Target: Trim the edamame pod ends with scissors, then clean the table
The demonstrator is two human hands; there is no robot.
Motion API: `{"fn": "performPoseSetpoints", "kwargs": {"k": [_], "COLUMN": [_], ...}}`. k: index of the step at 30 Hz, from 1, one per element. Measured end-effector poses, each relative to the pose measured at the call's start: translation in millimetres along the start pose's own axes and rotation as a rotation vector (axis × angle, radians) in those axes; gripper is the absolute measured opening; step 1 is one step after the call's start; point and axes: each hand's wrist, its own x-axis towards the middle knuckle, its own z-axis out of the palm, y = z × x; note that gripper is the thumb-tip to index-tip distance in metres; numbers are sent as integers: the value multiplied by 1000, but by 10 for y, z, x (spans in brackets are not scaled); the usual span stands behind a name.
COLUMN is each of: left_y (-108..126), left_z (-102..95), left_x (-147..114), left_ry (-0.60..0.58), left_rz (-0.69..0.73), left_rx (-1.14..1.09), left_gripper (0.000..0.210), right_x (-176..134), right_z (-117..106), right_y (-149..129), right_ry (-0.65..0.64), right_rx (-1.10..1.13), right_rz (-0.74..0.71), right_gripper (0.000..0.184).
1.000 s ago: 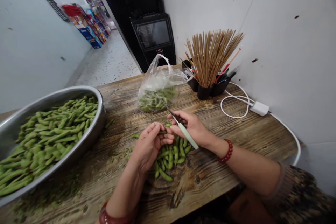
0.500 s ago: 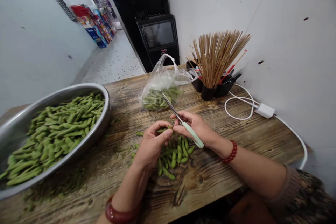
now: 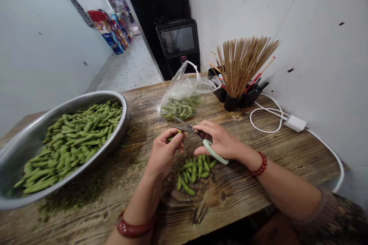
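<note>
Between the thumb and fingers of my left hand (image 3: 164,153) an edamame pod (image 3: 179,131) is pinched, mostly covered by the fingers. My right hand (image 3: 220,139) grips scissors (image 3: 212,150) with pale green handles. Their blades are spread apart and reach to the tip of the pod. On the wooden table (image 3: 235,195) below my hands lies a small pile of edamame pods (image 3: 195,169). Behind my hands rests a clear plastic bag (image 3: 184,84) with more pods inside.
At the left stands a large metal basin (image 3: 124,113) heaped with edamame pods (image 3: 77,138), trimmings scattered beside it. A black holder (image 3: 232,103) with many wooden skewers (image 3: 244,65) is at the back right. A white cable with an adapter (image 3: 296,123) runs along the wall.
The scissors' blades have opened and swung left toward the pod in my left hand. My right thumb and fingers have spread apart on the handles. The view has shifted slightly.
</note>
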Motion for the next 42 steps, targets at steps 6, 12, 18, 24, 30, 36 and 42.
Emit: {"fn": "performPoseSetpoints", "kwargs": {"k": [6,12,18,24,30,36,42], "left_y": [-53,-29,-19,-13,38,22,-15], "left_z": [-17,8,-38,-62,-34,-54,-40], "left_x": [8,-10,6,23,42,58,51], "left_ry": [0,-28,-14,14,-2,-31,-49], "left_rz": [87,101,111,59,-100,-111,-82], "left_rx": [114,193,231,164,-168,-281,-368], "left_gripper": [23,18,18,20,31,29,29], "right_x": [-16,-32,-28,-10,14,-21,-35], "right_z": [16,37,31,-1,2,25,36], "right_y": [-35,-29,9,19,33,30,-22], "right_ry": [-39,-28,-23,-25,105,40,-1], "right_rx": [-47,-22,-28,-59,-15,-60,-139], "right_rz": [-38,-48,-56,-34,26,-23,-70], "right_gripper": [57,58,47,36,40,53,56]}}
